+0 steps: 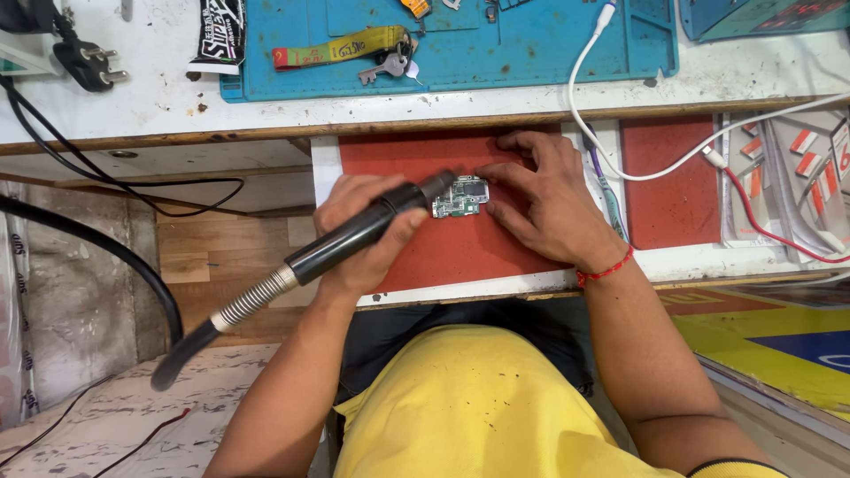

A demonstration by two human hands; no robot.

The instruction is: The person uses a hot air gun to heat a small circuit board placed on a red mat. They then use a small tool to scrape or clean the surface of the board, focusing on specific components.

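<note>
left hand (363,232) gripping hot-air wand (354,237), nozzle touching board's left edge | right hand (540,199) fingers spread, pinning circuit board (461,196) | board between hands

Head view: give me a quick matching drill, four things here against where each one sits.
Things:
1 hot-air handpiece
2 circuit board
3 keys on a strap
4 black plug

Places:
A on the blue mat
B in the left hand
C far left of the white benchtop
D on the red pad, under the right hand fingertips

Pairs: 1-B, 2-D, 3-A, 4-C
</note>
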